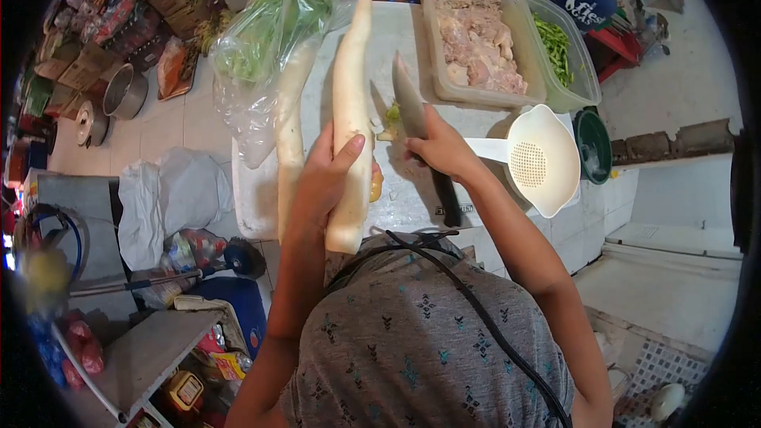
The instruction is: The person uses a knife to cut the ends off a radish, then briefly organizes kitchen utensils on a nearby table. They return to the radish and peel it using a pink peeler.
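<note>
Radish [349,103], a long white one, is lying lengthwise on the white cutting board [396,32] in the middle of the frame, running from the top centre down toward the person. The left hand [329,178] is wrapping around its near end, thumb over the top, pinning it so it cannot roll. Just to the right, the right hand [440,147] is closing around the handle of a big knife [412,107], blade pointing up the frame alongside the radish, edge kept clear of the holding fingers. A second radish [289,135] is lying to the left, its leaves inside a clear plastic bag [269,40]. Further out, at upper right, a tub of raw meat [476,40] and a tub of green beans [559,47] are sitting side by side, and a white strainer ladle [531,158] is hanging over the board's right edge.
</note>
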The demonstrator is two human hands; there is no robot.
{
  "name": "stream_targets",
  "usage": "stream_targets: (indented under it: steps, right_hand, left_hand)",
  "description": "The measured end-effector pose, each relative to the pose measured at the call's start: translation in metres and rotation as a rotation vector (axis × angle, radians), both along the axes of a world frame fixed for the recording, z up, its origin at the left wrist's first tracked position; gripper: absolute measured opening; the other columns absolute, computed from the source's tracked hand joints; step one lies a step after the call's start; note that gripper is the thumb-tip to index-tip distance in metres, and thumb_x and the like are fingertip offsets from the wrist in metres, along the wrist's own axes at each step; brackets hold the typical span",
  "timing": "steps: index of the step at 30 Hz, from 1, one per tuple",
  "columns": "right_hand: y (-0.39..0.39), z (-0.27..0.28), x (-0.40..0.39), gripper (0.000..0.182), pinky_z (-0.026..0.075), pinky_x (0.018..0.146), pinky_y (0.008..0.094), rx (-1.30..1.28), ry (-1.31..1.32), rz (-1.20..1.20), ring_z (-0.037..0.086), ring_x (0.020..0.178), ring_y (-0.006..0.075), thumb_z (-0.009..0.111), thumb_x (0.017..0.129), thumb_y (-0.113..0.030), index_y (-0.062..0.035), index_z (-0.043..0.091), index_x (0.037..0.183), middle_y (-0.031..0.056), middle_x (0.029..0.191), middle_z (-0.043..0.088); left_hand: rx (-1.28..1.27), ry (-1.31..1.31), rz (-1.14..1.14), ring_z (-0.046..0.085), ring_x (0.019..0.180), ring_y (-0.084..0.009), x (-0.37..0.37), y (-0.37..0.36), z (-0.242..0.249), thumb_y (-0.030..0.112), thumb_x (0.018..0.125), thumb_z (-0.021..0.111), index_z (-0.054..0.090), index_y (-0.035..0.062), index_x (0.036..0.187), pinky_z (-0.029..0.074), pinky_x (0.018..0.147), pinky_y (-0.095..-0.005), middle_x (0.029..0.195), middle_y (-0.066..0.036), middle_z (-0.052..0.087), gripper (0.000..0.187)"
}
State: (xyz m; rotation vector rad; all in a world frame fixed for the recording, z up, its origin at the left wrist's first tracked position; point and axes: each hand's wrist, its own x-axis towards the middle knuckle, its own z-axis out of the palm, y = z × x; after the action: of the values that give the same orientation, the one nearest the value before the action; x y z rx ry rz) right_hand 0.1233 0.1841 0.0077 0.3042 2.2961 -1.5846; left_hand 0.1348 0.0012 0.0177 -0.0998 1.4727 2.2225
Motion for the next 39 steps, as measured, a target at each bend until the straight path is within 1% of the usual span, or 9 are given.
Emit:
stream_targets:
  steps: [5, 9, 12, 15, 21, 27, 30, 35, 39]
  right_hand:
    - [-0.017, -0.028, -0.018, 0.052, 0.035, 0.087, 0.0373, 0.059, 0.089, 0.071, 0.046, 0.102, 0.0371, 0.048, 0.073, -0.01, 0.0017, 0.029, 0.12, 0.0286, 0.106, 0.047]
    - [-0.027, -0.022, -0.016, 0.054, 0.038, 0.085, 0.0375, 0.295, 0.134, 0.099, 0.047, 0.1, 0.037, 0.051, 0.075, -0.016, 0.0004, 0.03, 0.122, 0.0269, 0.108, 0.046]
    - [-0.023, -0.021, -0.002, 0.053, 0.04, 0.083, 0.0365, 0.458, 0.513, 0.061, 0.05, 0.096, 0.0346, 0.054, 0.075, -0.021, -0.0012, 0.034, 0.12, 0.0244, 0.107, 0.047]
    - [-0.026, 0.009, 0.014, 0.055, 0.041, 0.081, 0.0356, -0.088, 0.412, -0.081, 0.051, 0.09, 0.0322, 0.059, 0.073, -0.028, -0.0035, 0.039, 0.118, 0.0195, 0.104, 0.046]
    - [-0.039, 0.048, 0.03, 0.051, 0.041, 0.076, 0.0332, 0.359, 0.873, 0.133, 0.047, 0.084, 0.0258, 0.063, 0.069, -0.035, -0.008, 0.048, 0.11, 0.0124, 0.097, 0.039]
    - [-0.025, 0.023, 0.0, 0.035, 0.041, 0.071, 0.0325, 0.074, 0.818, 0.014, 0.049, 0.081, 0.0256, 0.058, 0.075, -0.031, -0.0063, 0.052, 0.1, 0.0126, 0.091, 0.044]
    - [-0.029, 0.017, -0.008, 0.018, 0.04, 0.064, 0.0252, -0.061, 0.845, -0.173, 0.049, 0.076, 0.017, 0.054, 0.08, -0.02, -0.004, 0.054, 0.088, 0.0095, 0.084, 0.047]
    - [-0.007, -0.009, -0.005, 0.013, 0.041, 0.069, 0.0373, 0.327, 0.611, 0.141, 0.051, 0.077, 0.0317, 0.053, 0.074, -0.012, -0.0046, 0.056, 0.085, 0.0139, 0.084, 0.052]
    - [-0.006, 0.005, 0.02, 0.012, 0.04, 0.07, 0.038, 0.302, 0.716, -0.046, 0.051, 0.079, 0.0315, 0.053, 0.072, -0.008, -0.0058, 0.057, 0.083, 0.0148, 0.083, 0.053]
  left_hand:
    - [0.104, 0.006, -0.012, 0.055, 0.068, -0.015, -0.005, -0.004, 0.003, 0.019, 0.078, 0.057, 0.036, 0.0028, 0.113, 0.047, 0.061, -0.0259, 0.088, -0.008, 0.051, 0.045]
    - [0.19, 0.019, -0.113, 0.054, 0.078, -0.0186, -0.006, -0.006, 0.0, 0.028, 0.077, 0.058, 0.028, 0.0038, 0.123, 0.048, 0.067, -0.0277, 0.099, -0.013, 0.049, 0.06]
    - [0.194, 0.077, -0.111, 0.054, 0.082, -0.019, -0.005, 0.001, -0.003, 0.033, 0.074, 0.061, 0.027, 0.0029, 0.124, 0.047, 0.072, -0.0294, 0.103, -0.013, 0.048, 0.068]
    - [0.245, 0.101, -0.071, 0.053, 0.08, -0.0158, -0.008, 0.01, -0.007, 0.042, 0.076, 0.057, 0.031, 0.006, 0.12, 0.046, 0.068, -0.0256, 0.095, -0.01, 0.05, 0.063]
    - [0.173, 0.011, -0.023, 0.052, 0.077, -0.0126, -0.005, 0.028, -0.006, 0.054, 0.083, 0.027, 0.032, 0.0077, 0.121, 0.046, 0.065, -0.0247, 0.09, -0.006, 0.05, 0.06]
    - [-0.029, 0.088, -0.114, 0.053, 0.07, -0.0109, 0.012, 0.023, 0.017, 0.055, 0.084, 0.016, 0.032, 0.008, 0.122, 0.045, 0.062, -0.023, 0.087, -0.006, 0.052, 0.063]
    - [0.04, 0.108, -0.057, 0.053, 0.066, -0.0104, 0.016, 0.025, 0.021, 0.054, 0.084, 0.018, 0.034, 0.0079, 0.12, 0.045, 0.059, -0.0219, 0.086, -0.005, 0.052, 0.061]
    - [0.095, 0.003, 0.024, 0.053, 0.065, -0.0132, 0.017, 0.02, 0.018, 0.052, 0.085, 0.022, 0.036, 0.0082, 0.117, 0.046, 0.058, -0.0238, 0.086, -0.006, 0.052, 0.056]
    - [-0.107, 0.07, 0.092, 0.052, 0.066, -0.0131, 0.009, 0.028, 0.019, 0.043, 0.088, 0.029, 0.038, 0.0074, 0.116, 0.045, 0.06, -0.0252, 0.085, -0.006, 0.052, 0.046]
